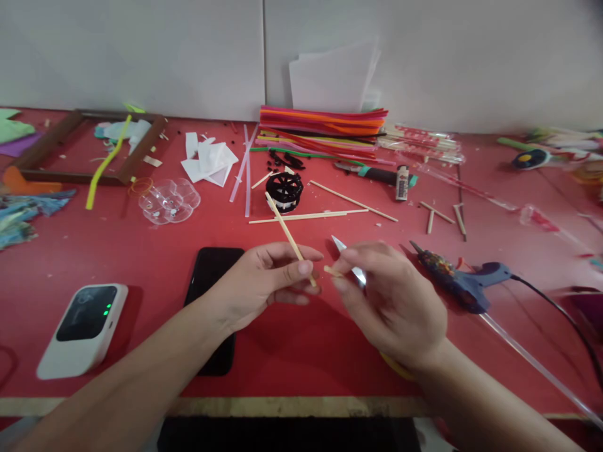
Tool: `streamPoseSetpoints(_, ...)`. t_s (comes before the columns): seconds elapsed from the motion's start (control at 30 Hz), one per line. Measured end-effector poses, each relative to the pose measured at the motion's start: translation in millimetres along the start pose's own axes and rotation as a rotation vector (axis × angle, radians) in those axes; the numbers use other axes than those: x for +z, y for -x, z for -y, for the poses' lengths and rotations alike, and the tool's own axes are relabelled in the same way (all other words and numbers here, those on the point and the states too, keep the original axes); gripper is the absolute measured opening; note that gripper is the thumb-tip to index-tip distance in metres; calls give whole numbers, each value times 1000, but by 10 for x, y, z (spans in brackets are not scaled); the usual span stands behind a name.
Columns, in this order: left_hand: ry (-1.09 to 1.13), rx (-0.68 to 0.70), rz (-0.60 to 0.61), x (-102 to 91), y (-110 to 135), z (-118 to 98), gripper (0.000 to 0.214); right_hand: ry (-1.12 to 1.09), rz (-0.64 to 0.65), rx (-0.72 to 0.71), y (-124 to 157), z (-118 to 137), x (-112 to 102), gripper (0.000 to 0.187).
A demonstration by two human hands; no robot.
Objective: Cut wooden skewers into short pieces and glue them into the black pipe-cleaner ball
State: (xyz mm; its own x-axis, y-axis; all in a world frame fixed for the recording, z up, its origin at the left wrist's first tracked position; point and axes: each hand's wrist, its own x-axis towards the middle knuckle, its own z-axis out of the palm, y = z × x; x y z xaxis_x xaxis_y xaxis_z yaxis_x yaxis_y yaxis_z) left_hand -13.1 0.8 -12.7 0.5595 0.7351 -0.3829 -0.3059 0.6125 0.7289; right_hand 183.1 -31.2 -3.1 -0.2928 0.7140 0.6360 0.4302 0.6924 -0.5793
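My left hand [268, 276] is closed in a pinch on a thin wooden stick [285, 229] that slants up and away to the left. My right hand [391, 301] is closed around a small knife, whose pale blade [340, 245] points up left, and its fingertips also pinch a short cut piece of stick [332, 271] just right of the long stick's lower end. Both hands hover above the red table [141, 263]. Beyond them stands a small black wheel-like model [284, 189].
A black phone [207, 276] lies under my left wrist and a white device with green lights [85, 329] at the near left. A blue glue gun [459, 282] with its cord is on the right. Loose sticks [325, 215], a clear plastic tray [168, 201], coloured foam sheets [325, 122] and a wooden frame [47, 147] lie farther back.
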Motion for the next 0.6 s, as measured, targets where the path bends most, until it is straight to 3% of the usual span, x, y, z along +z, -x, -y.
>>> streamPoseSetpoints(0.1,-57,123,-2,3,1,35,22,-33,45,158,17,-11,35,48)
streamPoseSetpoints(0.23,-89,228,-9,16,4,55,22,-57,107,163,-5,-23,50,40)
streamPoseSetpoints(0.4,-194,339,-110,68,24,34,17,-66,142,211,-22,-27,59,31)
streamPoseSetpoints(0.5,-225,315,-108,72,29,40,11,-49,139,229,-9,-21,55,30)
streamPoseSetpoints(0.6,-137,213,-92,38,18,64,19,-25,125,191,-7,-22,45,27)
